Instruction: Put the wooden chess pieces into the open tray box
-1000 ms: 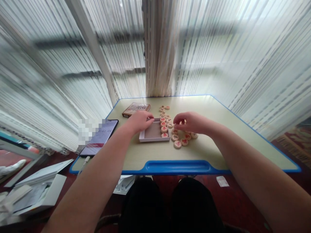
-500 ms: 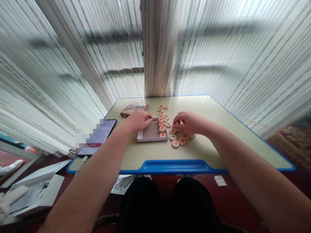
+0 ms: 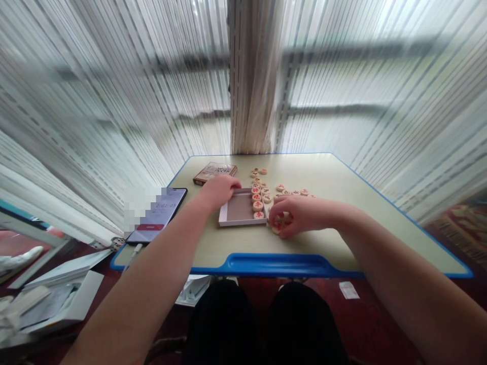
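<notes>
A shallow white box (image 3: 241, 223) lies on the table with a column of red-marked Chinese chess pieces (image 3: 258, 206) along its right side. My left hand (image 3: 221, 189) is closed on the box's far left corner. To the right of the box, my right hand (image 3: 300, 214) curls its fingers around a round wooden Chinese chess piece (image 3: 276, 229) at table level, partly hidden by the fingers. More loose pieces (image 3: 280, 187) lie behind that hand, some covered by it. Other pieces (image 3: 254, 174) trail away beyond the box's far right corner.
The printed brown box lid (image 3: 214, 173) lies at the back left. A phone (image 3: 162, 213) with a cable (image 3: 134, 253) rests on the left edge. A blue trough (image 3: 277, 263) runs along the table's front. Curtains (image 3: 251, 76) hang right behind the table.
My right hand has come nearer and lower, from above the loose pieces to the front ones, and its fingers have closed around one. My left hand stays at the box corner.
</notes>
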The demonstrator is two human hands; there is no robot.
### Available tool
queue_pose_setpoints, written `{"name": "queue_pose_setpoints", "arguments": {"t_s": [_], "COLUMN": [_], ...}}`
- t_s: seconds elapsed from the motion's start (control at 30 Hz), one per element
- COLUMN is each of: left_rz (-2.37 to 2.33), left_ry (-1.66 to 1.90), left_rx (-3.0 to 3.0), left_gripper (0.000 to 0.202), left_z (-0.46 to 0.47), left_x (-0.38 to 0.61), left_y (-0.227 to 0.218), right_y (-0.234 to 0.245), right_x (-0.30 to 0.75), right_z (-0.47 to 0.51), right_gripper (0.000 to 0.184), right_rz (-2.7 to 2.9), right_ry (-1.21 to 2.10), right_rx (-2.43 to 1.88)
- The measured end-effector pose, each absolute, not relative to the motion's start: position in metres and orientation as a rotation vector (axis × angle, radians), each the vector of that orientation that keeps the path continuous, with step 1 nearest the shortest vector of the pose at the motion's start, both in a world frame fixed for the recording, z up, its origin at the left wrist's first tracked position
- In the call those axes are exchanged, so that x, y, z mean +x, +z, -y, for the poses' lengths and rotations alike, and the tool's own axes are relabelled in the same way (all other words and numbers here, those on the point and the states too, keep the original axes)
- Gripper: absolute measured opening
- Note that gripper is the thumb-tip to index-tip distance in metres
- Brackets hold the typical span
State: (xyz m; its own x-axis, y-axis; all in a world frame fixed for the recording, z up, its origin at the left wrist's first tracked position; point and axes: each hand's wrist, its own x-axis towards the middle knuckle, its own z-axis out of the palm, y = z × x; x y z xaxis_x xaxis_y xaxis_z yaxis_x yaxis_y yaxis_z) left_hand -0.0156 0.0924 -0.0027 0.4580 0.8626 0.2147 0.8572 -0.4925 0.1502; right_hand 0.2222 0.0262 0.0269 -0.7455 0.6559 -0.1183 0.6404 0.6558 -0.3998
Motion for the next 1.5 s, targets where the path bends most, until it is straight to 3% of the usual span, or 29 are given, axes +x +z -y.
{"name": "queue_pose_setpoints", "arguments": {"t_s": [0.4, 0.73, 1.2, 1.5], "left_rz": [-1.506, -1.458, -1.46, -1.47], "left_ry": [0.439, 0.458, 0.422, 0.429], "left_rx": [2.706, 2.701, 2.698, 2.704], "left_gripper": [0.03, 0.032, 0.027, 0.03], "left_z": [-0.094, -0.09, -0.088, -0.088], "left_x": [-0.014, -0.012, -0.01, -0.01], "left_y": [-0.004, -0.001, 0.0, -0.001], "right_y": [0.033, 0.007, 0.015, 0.009], "right_x": [0.22, 0.204, 0.211, 0.208], "right_z": [-0.025, -0.029, -0.026, -0.03], "right_gripper": [0.014, 0.011, 0.019, 0.015], "right_rz": [2.568, 2.609, 2.585, 2.538], "right_ry": [0.74, 0.374, 0.563, 0.513], "right_rx": [-0.953, -0.728, -0.841, -0.859]}}
